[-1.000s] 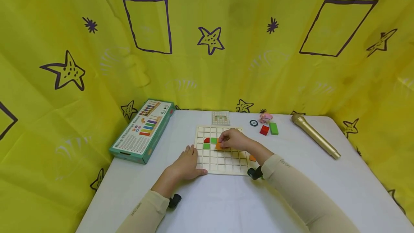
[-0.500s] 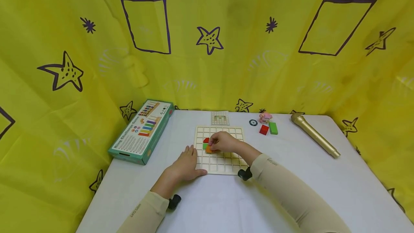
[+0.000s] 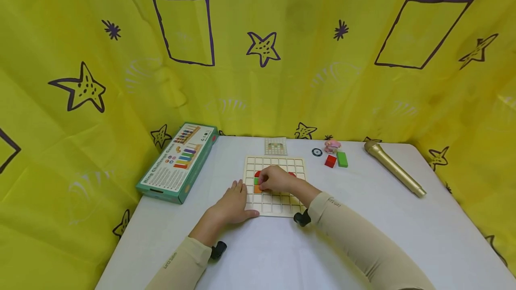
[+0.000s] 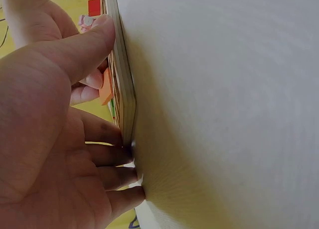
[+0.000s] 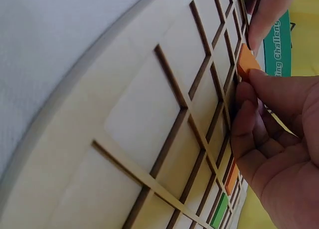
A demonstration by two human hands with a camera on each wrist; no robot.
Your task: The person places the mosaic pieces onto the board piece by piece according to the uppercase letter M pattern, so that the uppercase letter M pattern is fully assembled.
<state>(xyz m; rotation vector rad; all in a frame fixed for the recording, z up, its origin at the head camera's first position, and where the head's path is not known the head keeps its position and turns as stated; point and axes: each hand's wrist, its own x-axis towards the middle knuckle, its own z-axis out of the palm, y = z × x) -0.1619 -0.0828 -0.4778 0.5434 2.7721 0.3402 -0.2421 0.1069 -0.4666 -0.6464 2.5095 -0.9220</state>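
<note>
My right hand [image 3: 278,179] pinches an orange tile [image 5: 246,61] between thumb and fingers, low over the left part of a wooden grid board [image 3: 278,211]. In the head view that tile lines up with a square just nearer me than a green tile [image 3: 256,181]. Beyond the green one, a red tile [image 3: 257,174] shows partly behind the fingers. Another red tile [image 3: 292,174] peeks out past my right wrist. With fingers extended, my left hand [image 3: 231,202] rests against the board's left edge, its thumb at the near edge. Green [image 5: 220,210] and orange [image 5: 232,178] tiles also sit in the grid.
A small pattern card [image 3: 276,146] lies behind the board. To the right are a round dark token [image 3: 316,152], a pink figure [image 3: 332,146], a red block [image 3: 330,161] and a green block [image 3: 342,159]. A gold microphone [image 3: 395,169] and a game box [image 3: 177,162] flank them.
My right hand has carried the orange tile left and slightly towards me, then down to the board's left part. My left hand has stayed at the board's edge.
</note>
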